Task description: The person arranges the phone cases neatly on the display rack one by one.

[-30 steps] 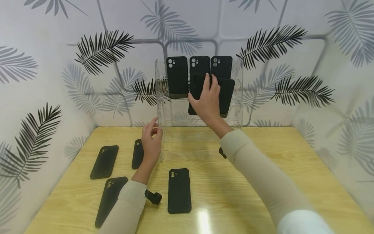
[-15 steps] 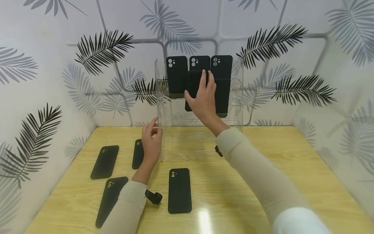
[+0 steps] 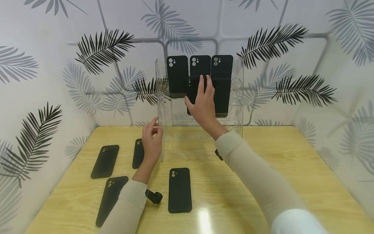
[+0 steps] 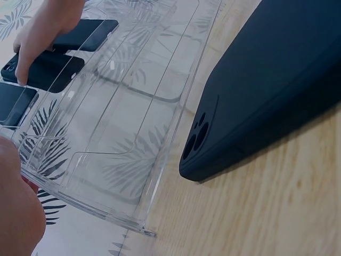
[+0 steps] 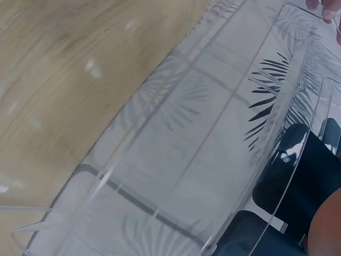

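Note:
My right hand (image 3: 203, 105) holds a black phone case (image 3: 192, 91) upright at the second tier of a clear acrylic rack (image 3: 201, 136), its fingertips over the case's top and the thumb at its left edge. Another phone case (image 3: 224, 97) stands on that tier, just right of it. On the top tier stand a left case (image 3: 177, 78), a middle case (image 3: 200, 65) and a right case (image 3: 222, 67). My left hand (image 3: 152, 141) grips the rack's left side panel. In the left wrist view, part of that hand (image 4: 20, 205) shows at the panel's edge.
Several black phone cases lie on the wooden table (image 3: 263, 182): one far left (image 3: 105, 161), one behind my left wrist (image 3: 138, 153), one partly under my left sleeve (image 3: 111, 199), one in front of the rack (image 3: 180, 190). A leaf-patterned wall (image 3: 201, 19) stands behind.
The phone case in my right hand has shifted left, lifted slightly, then lowered onto the second tier. The case on its right now stands straighter. My left hand has stayed put.

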`<move>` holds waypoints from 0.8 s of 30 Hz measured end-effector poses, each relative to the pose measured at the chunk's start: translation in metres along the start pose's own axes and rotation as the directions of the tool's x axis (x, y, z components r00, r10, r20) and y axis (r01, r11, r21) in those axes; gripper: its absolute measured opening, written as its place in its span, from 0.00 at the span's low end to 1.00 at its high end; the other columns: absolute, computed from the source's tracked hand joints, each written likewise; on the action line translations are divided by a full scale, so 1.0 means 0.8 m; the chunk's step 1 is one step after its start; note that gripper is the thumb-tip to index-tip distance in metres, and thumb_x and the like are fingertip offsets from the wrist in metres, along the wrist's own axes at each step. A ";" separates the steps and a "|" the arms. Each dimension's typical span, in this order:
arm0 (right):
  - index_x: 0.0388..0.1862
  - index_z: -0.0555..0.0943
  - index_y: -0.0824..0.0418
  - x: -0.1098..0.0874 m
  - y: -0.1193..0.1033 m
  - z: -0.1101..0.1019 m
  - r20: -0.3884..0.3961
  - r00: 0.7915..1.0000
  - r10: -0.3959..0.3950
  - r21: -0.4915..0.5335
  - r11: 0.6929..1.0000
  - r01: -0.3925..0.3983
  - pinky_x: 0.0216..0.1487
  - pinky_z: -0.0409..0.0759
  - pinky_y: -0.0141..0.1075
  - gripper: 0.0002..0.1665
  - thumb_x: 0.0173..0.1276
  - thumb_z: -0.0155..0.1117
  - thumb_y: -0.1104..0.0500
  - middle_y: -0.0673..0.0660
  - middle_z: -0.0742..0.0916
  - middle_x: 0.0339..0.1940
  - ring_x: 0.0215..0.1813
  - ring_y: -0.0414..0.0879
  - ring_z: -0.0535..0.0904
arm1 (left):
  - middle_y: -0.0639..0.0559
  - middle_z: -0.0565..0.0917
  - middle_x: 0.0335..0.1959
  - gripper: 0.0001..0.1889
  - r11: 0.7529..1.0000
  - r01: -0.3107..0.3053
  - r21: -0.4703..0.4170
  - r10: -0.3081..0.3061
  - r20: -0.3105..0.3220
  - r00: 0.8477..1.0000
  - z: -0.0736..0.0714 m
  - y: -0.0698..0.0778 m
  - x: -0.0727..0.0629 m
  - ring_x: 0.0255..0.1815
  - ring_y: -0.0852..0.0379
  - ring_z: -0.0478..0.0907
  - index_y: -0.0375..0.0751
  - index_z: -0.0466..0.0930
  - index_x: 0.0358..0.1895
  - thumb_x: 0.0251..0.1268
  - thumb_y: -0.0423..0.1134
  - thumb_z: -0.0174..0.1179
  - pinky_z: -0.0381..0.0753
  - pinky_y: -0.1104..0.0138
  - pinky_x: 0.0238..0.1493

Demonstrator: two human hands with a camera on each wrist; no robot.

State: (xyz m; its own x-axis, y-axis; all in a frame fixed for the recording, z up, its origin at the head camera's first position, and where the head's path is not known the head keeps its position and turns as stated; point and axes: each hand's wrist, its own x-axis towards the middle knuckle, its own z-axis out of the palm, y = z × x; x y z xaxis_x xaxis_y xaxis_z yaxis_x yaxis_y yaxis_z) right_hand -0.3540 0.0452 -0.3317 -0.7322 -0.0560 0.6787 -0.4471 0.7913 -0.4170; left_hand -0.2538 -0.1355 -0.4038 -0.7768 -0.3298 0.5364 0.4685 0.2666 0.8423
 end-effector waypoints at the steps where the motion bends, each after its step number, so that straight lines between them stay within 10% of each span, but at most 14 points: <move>1: 0.84 0.42 0.59 -0.002 0.001 0.001 -0.003 1.000 -0.006 -0.003 1.000 0.006 0.62 0.77 0.48 0.56 0.72 0.63 0.44 0.62 0.48 0.83 0.79 0.59 0.54 | 0.29 0.75 0.50 0.20 1.000 0.001 -0.001 -0.001 0.000 1.000 0.000 0.000 0.000 0.45 0.38 0.79 0.29 0.76 0.65 0.71 0.24 0.55 0.75 0.72 0.46; 24: 0.84 0.40 0.57 -0.010 0.014 0.004 0.012 0.999 0.047 -0.025 0.999 -0.046 0.61 0.79 0.48 0.56 0.73 0.61 0.42 0.59 0.45 0.85 0.83 0.55 0.47 | 0.28 0.75 0.50 0.20 1.000 0.010 -0.003 -0.010 -0.006 1.000 0.000 0.001 0.001 0.44 0.38 0.79 0.30 0.76 0.65 0.71 0.24 0.55 0.74 0.70 0.47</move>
State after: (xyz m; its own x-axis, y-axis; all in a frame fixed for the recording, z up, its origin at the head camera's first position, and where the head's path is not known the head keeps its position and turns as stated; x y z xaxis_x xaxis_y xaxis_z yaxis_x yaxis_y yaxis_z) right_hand -0.3550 0.0530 -0.3436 -0.7584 -0.0262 0.6513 -0.3997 0.8080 -0.4329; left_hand -0.2537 -0.1358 -0.4027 -0.7791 -0.3376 0.5283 0.4620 0.2605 0.8478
